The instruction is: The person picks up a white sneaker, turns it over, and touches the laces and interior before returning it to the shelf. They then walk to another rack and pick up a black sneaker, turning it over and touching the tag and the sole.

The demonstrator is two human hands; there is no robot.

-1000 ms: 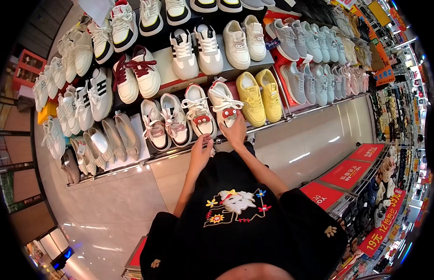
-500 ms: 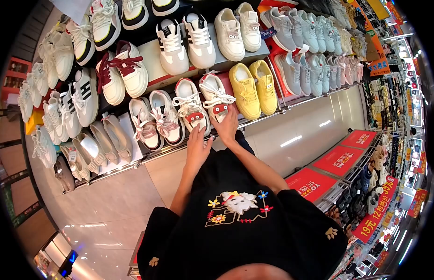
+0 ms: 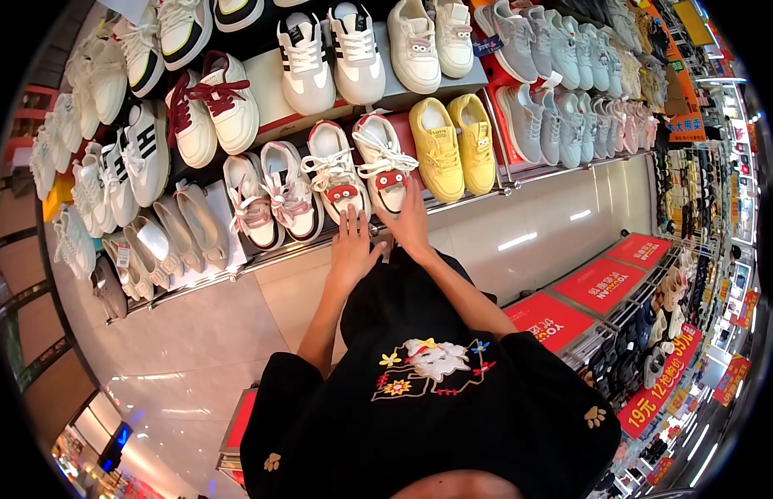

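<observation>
Two white shoes with red eyed patches stand side by side on the front edge of the rack. My left hand [image 3: 353, 251] rests its extended fingertips at the toe of the left shoe [image 3: 326, 148]. Against the toe and right side of the other shoe [image 3: 371, 137] lies my right hand [image 3: 408, 224], fingers extended, some partly hidden by the shoe. Neither hand wraps round a shoe. Yellow shoes [image 3: 439, 158] are just right of the pair, and white shoes with pink laces [image 3: 292, 204] just left.
More shoes [image 3: 306, 71] fill the row behind. The metal rack rail [image 3: 465, 202] runs along the front. Beige flats [image 3: 205, 229] are at the left. Red sign boards [image 3: 598, 285] top a low rack at the right, beyond the tiled floor [image 3: 519, 233].
The view has shifted slightly, moving the shoes a little in the frame. The fingers of my left hand look straighter and more upright at the left shoe's toe. My right hand stays at its shoe.
</observation>
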